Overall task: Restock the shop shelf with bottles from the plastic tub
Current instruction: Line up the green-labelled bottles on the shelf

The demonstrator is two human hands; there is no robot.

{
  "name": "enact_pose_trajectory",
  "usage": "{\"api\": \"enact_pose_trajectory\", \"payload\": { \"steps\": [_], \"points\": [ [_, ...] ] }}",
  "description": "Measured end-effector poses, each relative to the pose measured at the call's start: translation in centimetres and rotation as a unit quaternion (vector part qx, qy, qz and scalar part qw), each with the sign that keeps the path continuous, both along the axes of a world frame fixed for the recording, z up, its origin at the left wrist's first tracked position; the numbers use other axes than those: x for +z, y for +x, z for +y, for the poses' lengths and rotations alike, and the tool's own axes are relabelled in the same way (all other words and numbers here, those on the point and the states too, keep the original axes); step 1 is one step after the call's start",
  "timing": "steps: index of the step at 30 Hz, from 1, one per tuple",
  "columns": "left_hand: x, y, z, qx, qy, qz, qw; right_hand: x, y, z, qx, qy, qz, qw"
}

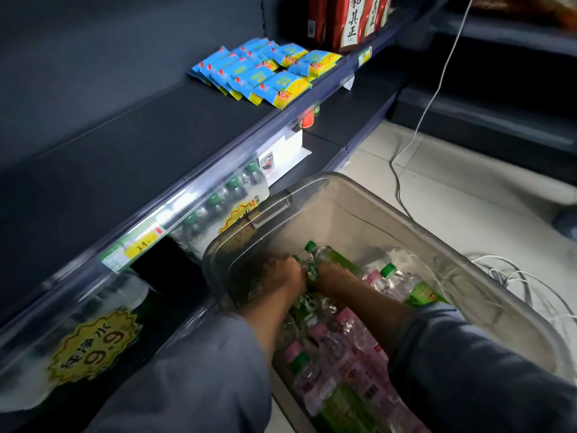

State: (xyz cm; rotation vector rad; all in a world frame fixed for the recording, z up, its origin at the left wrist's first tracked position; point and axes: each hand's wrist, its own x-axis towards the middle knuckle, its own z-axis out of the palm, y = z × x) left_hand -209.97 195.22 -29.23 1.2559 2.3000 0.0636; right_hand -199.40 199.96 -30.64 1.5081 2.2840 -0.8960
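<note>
At the left of the frame the dark shelf (131, 145) lies bare. Lower centre, my left hand (282, 275) and right hand (332, 276) are down in the plastic tub (452, 245), fingers curled round a green-capped bottle (315, 257). I judge this the pick-up step; next, lift it leftward onto the shelf.

tub (312, 190): clear, greyish
bottles (331, 345): clear; green and pink caps, green and pink labels
held bottle (321, 256): clear, green cap, green label
shelf (131, 145): dark grey, clear edge strip
price tag (134, 246): green and white, yellow patch
packets (265, 73): blue and yellow, red marks
cartons (346, 20): dark red, white label, black characters
stickers (93, 345): yellow starburst, black characters
sleeves (199, 376): grey-blue
floor (468, 182): pale tiles
cable (437, 89): white
</note>
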Motion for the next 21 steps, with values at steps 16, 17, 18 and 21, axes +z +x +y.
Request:
{"api": "enact_pose_trajectory", "payload": {
  "steps": [16, 17, 18, 21],
  "points": [
    [2.4, -1.0, -0.1, 0.087, 0.111, -0.082, 0.987, 2.4, 0.9, -1.3, -0.105, 0.075, 0.051, 0.990],
    [3.3, -1.2, -0.2, 0.108, 0.117, -0.108, 0.981, 3.0, 1.1, -1.6, -0.110, 0.079, 0.057, 0.989],
    [3.9, -1.3, -0.3, 0.125, 0.126, -0.129, 0.976, 3.4, 1.3, -1.9, -0.118, 0.081, 0.063, 0.988],
    [5.9, -1.4, -0.7, 0.143, 0.146, -0.174, 0.963, 5.3, 2.2, -2.8, -0.152, 0.090, 0.077, 0.981]
  ]
}}
